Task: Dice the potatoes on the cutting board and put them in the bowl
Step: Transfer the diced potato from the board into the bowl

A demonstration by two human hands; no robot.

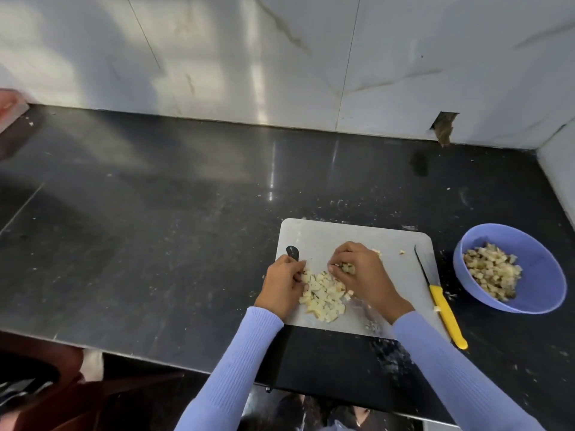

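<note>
A pile of pale diced potato (323, 293) lies on the white cutting board (395, 244) on the dark counter. My left hand (284, 283) rests against the pile's left side with curled fingers touching the cubes. My right hand (357, 269) curls over the pile's upper right and holds a few cubes under its fingers. A knife with a yellow handle (448, 315) lies along the board's right edge, untouched. The blue bowl (541, 262) to the right holds several diced pieces.
The black counter (155, 213) stretches to the left and back, ending at a white marble wall. Potato crumbs dot the surface near the board. The counter's front edge runs just below my forearms. A side wall rises at the far right.
</note>
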